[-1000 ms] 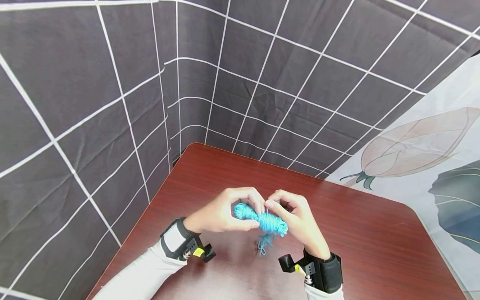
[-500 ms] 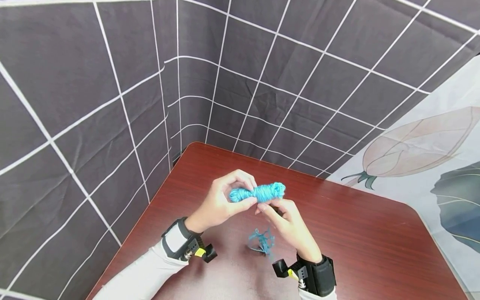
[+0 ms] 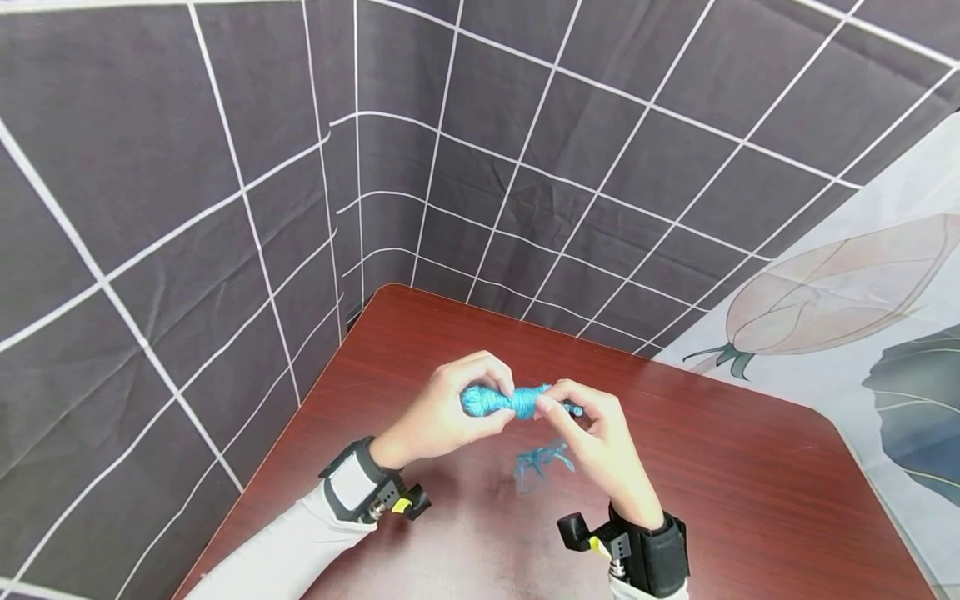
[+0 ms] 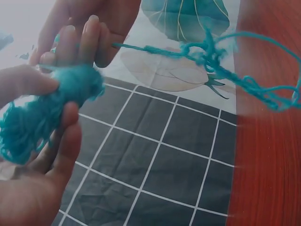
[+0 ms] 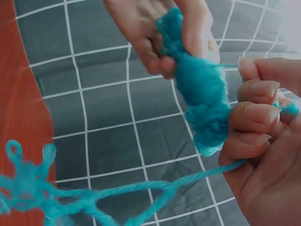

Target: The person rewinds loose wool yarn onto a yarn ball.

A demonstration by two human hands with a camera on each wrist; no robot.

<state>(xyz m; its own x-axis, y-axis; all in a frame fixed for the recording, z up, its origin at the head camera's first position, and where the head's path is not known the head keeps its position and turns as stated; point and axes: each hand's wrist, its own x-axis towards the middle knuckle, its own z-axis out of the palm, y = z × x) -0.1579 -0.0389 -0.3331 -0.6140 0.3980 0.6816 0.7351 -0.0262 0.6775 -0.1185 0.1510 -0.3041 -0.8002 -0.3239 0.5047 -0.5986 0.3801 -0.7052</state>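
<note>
Between the thumb and fingers of my left hand (image 3: 442,414) is a bundle of bright blue yarn (image 3: 480,402), gripped near its middle. Its looped end shows on the left, and strands are wrapped round its right part. My right hand (image 3: 603,429) is at the bundle's right end and partly covers it. In the right wrist view, thumb and forefinger pinch a thin yarn strand (image 5: 228,65) that runs taut from the bundle (image 5: 202,89). The loose yarn tail passes through the curled right fingers. Below hangs its knotted, tangled part (image 3: 542,461), also large in the left wrist view.
Under the hands lies a red-brown wooden table (image 3: 750,467) with rounded corners. A dark grey cloth with a white grid (image 3: 525,192) hangs behind and to the left. On the right hangs a pale cloth with a plant print (image 3: 825,283).
The bundle first rose and levelled out, then dipped slightly. My right hand went below it, then came up to its right end, still with the strand. The hanging tangle swung about.
</note>
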